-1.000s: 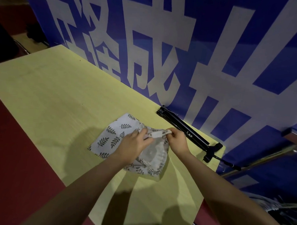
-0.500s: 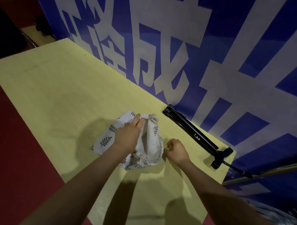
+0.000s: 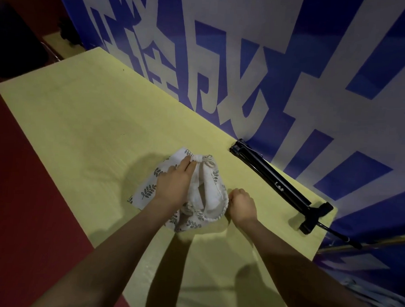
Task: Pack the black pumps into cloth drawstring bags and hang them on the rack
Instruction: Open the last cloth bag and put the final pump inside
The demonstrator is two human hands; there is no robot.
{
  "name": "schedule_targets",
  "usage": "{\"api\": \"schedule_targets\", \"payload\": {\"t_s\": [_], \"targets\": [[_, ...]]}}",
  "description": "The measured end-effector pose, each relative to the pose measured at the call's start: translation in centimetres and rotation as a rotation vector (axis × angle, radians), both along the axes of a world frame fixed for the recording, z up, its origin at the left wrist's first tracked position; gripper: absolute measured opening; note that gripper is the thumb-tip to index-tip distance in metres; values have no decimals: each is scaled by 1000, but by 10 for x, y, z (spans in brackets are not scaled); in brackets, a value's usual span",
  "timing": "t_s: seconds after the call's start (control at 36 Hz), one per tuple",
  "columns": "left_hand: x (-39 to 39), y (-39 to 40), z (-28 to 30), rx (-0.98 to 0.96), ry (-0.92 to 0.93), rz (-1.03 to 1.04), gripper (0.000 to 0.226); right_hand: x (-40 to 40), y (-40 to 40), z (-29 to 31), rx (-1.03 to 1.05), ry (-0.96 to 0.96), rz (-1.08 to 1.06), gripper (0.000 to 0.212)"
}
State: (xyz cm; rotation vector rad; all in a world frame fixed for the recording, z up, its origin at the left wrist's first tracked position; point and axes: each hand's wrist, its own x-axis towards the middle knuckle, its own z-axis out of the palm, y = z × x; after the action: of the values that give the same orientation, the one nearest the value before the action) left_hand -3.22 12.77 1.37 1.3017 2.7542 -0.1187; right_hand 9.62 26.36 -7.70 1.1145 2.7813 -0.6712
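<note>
Black pump (image 3: 279, 185) lying diagonally along banner, handle lower right, hands: left hand (image 3: 175, 185) flat on bag (image 3: 207, 195), right hand (image 3: 242, 208) clenched

Cloth bag (image 3: 209, 195) (matt black pump (image 3: 277, 182))
</note>
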Motion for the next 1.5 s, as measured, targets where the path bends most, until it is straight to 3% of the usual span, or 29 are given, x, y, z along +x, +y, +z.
{"api": "schedule_targets", "payload": {"t_s": [0.11, 0.28, 0.39, 0.58, 0.75, 0.86, 0.94, 1.06, 1.17, 1.33, 1.5], "targets": [[3, 1, 0, -1, -11, -26, 76, 11, 5, 1, -18, 37, -39, 22], [15, 10, 1, 64, -133, -71, 74, 28, 13, 27, -120, 445, -180, 9], [28, 21, 0, 185, -289, -87, 75, 32, 9, 55, -190, 602, -152, 7], [42, 35, 8, 243, -475, -103, 71, 35, -7, 63, -191, 551, 23, 6], [41, 40, 7, 300, -586, -70, 72, 36, -5, 62, -221, 560, -47, 6], [36, 47, 5, 397, -614, -10, 65, 37, 14, 66, -167, 632, -221, 9], [32, 54, 4, 435, -601, 7, 59, 36, 37, 61, -61, 495, -286, 14], [30, 68, -1, 489, -570, -1, 53, 33, 67, 46, 14, 178, -266, 50], [32, 79, -7, 468, -564, -17, 53, 30, 87, 30, 24, -31, -213, 68], [37, 89, -15, 394, -590, -29, 55, 39, 93, 19, 227, -181, -93, 59], [49, 84, -16, 309, -553, 77, 49, 45, 84, 16, 262, -278, 34, 41]]}}
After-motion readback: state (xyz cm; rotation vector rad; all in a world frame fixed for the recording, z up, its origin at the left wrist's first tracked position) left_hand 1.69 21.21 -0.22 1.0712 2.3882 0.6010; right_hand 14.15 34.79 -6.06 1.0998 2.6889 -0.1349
